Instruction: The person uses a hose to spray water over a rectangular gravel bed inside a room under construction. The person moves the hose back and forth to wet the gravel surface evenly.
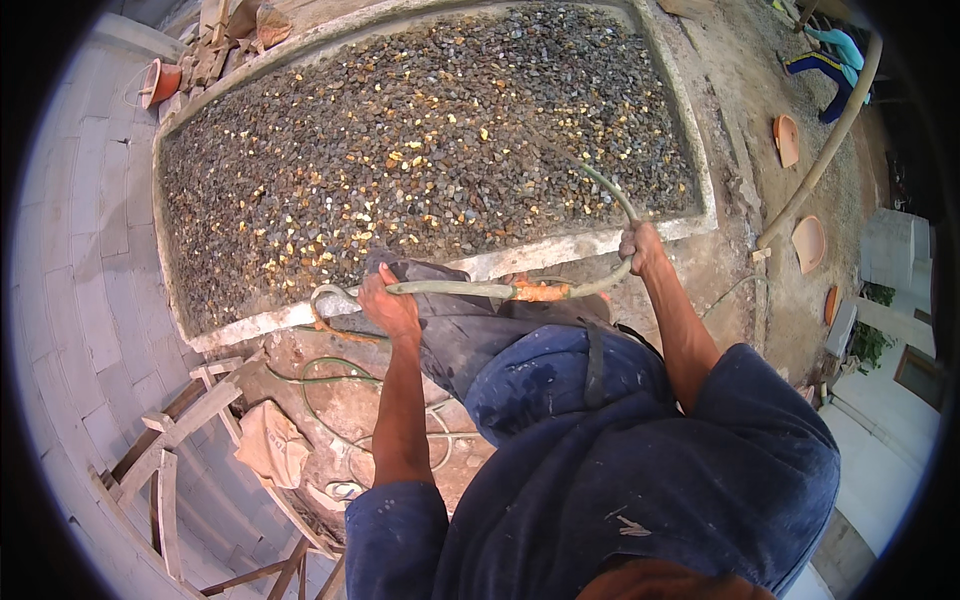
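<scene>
A green garden hose [455, 288] runs across in front of my body, held in both hands. My right hand [642, 245] is closed round it near its outlet, which points forward over a bed of wet, mixed pebbles [420, 170]. My left hand [392, 305] is closed on the hose farther left, where it bends into a loop. Between my hands, an orange wrapping [541, 291] covers a stretch of the hose. The pebbles lie inside a low, pale concrete rim [590, 240], and my legs are close to its near side. A faint spray seems to leave the hose end.
More hose lies coiled on the ground at left, near a tan sack [274, 445] and a wooden frame [180, 440]. A grey block wall [95, 230] stands left; an orange-red bucket [160, 83] sits far left. At right are orange basins [787, 141], a thick pole [825, 155] and another person [835, 65].
</scene>
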Available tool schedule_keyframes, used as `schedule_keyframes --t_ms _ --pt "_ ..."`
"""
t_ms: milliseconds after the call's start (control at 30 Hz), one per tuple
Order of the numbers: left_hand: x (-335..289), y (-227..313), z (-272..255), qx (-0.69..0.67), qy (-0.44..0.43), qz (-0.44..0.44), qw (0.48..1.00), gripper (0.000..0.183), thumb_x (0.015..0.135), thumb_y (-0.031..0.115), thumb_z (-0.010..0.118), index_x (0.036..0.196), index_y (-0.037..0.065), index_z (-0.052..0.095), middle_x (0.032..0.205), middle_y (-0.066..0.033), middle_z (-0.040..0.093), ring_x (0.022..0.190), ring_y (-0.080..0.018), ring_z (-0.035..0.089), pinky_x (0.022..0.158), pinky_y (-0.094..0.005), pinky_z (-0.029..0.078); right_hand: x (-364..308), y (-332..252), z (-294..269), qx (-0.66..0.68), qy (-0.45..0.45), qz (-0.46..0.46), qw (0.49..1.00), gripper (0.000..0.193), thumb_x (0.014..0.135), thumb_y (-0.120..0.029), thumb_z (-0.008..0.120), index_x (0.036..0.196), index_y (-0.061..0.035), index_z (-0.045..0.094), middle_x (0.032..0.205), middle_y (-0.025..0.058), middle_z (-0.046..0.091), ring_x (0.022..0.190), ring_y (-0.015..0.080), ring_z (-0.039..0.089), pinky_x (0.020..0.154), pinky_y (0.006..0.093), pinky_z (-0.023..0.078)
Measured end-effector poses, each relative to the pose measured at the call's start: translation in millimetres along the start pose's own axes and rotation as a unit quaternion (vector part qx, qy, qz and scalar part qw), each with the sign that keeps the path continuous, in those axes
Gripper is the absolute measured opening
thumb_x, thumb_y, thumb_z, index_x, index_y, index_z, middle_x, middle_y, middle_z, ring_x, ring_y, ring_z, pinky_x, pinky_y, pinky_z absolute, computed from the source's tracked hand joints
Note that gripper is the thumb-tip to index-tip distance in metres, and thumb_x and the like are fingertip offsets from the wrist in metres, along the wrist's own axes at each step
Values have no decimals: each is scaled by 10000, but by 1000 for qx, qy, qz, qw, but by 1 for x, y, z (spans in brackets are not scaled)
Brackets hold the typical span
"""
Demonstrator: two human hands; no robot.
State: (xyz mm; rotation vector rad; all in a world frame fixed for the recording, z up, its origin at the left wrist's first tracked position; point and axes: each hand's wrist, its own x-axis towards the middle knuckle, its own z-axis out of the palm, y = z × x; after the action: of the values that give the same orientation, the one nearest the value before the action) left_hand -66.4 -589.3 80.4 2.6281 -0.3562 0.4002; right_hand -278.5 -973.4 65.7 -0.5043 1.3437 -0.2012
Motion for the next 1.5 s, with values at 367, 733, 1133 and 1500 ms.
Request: schedule_keyframes --t_ms 367,733,1133,1500 --pt "-101 -19 -116 -16 -110 -39 993 407 907 207 584 583 -3 455 571 -189 451 594 -389 459 592 -481 349 -28 35 -7 -47 19 44 998 206 944 -249 407 947 -55 476 600 -21 393 394 72 270 330 225 247" --pt "-124 33 -167 10 -340 -196 920 533 914 435 559 658 -27 633 526 -218 535 499 -364 541 516 -427 397 -14 -5 22 -98 -71 -7 993 233 945 -252 450 931 -22 487 594 -18 396 385 76 302 319 248 259" --pt "-113 -5 -131 7 -462 -75 884 317 846 371 613 785 75 707 684 -236 607 725 -437 606 607 -482 481 -23 -40 54 -139 -111 -49 983 189 925 -232 474 924 -45 496 603 -15 381 400 79 299 323 251 271" --pt "-104 -14 -113 25 -544 -36 838 280 795 347 647 791 72 702 733 -224 635 776 -423 620 670 -485 506 -9 -45 48 -195 -145 -53 969 231 936 -248 466 921 -21 505 610 -4 381 388 89 315 313 265 272"
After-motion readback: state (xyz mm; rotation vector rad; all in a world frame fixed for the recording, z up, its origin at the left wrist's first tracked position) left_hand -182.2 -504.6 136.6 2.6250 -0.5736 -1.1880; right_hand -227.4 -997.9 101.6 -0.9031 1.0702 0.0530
